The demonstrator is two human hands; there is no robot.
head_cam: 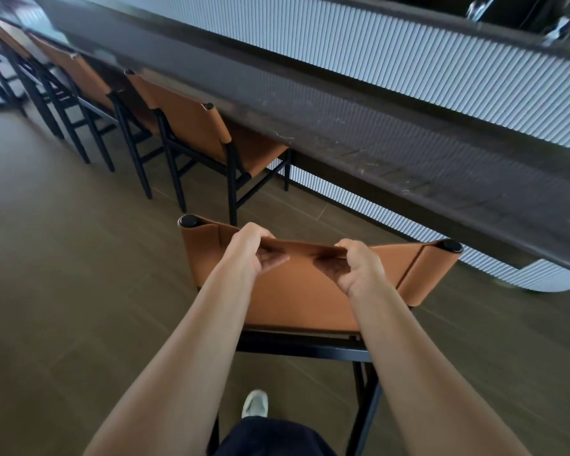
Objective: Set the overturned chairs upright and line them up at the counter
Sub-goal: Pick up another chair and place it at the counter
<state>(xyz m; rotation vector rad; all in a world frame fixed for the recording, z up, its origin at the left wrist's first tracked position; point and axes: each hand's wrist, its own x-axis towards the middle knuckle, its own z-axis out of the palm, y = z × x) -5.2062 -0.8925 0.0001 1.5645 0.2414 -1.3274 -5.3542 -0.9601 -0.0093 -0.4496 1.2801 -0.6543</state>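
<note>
A chair with a tan leather backrest (303, 291) and black frame stands upright right in front of me, its back facing me. My left hand (250, 251) grips the top edge of that backrest left of centre. My right hand (359, 268) grips the same edge right of centre. The dark counter top (359, 126) runs diagonally from upper left to right, a short gap beyond this chair. Three matching tan chairs, the nearest (195, 126), stand upright in a row tucked against the counter to the left.
The counter's front is white ribbed panelling (392, 44), with a rounded end (547, 278) at the right. Wood-look floor (63, 258) spreads to the left and behind. My white shoe (255, 404) shows below, near the chair's black legs (366, 406).
</note>
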